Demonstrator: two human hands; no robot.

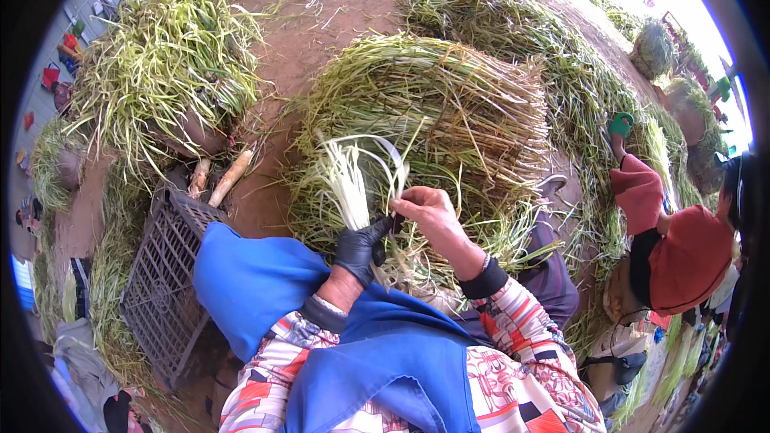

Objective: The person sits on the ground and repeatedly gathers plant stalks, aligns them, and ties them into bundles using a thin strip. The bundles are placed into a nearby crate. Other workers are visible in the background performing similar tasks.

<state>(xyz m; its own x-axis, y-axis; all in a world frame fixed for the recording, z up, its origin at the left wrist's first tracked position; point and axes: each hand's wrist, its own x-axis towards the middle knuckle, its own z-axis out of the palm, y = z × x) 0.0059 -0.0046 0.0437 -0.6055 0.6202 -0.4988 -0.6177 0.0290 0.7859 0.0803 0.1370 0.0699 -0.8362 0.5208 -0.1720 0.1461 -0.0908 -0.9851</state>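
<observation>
My left hand (362,248), in a black glove, grips a bunch of pale white stems (344,183) that stands up out of the fist, tips pointing away from me. Beside it my bare right hand (434,216) pinches a thin pale strand (399,175) between thumb and forefinger. That strand arches over towards the bunch; whether it is still joined to it I cannot tell. Stringy roots or peelings (385,276) hang beneath the glove. Just beyond both hands lies a large heap of long green stalks (421,90), their brownish ends to the right. A blue apron (258,282) covers my lap.
To my left a black plastic crate (165,288) leans on its side, near two pale thick poles (231,177). Leafy greens (168,66) are piled behind it. More stalks (511,30) cover the ground at right, where a person in red (692,258) sits close by.
</observation>
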